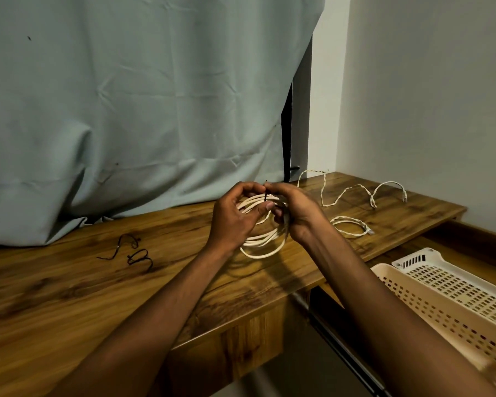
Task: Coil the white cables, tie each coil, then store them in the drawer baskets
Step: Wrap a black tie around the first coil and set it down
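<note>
Two perforated cream plastic drawer baskets sit nearest, lower right. Above the wooden desk, left hand and right hand clamp the coiled white cable, fingers pinching a thin black tie. No legible writing.

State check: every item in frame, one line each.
Coil: wound, held above the desk by both hands.
Black tie: around the coil's top, being fastened.
Left hand: shut on the coil.
Right hand: shut on the coil.
Loose cable: uncoiled on the desk.
Spare ties: lying unused.
Baskets: empty, drawer open.
</note>
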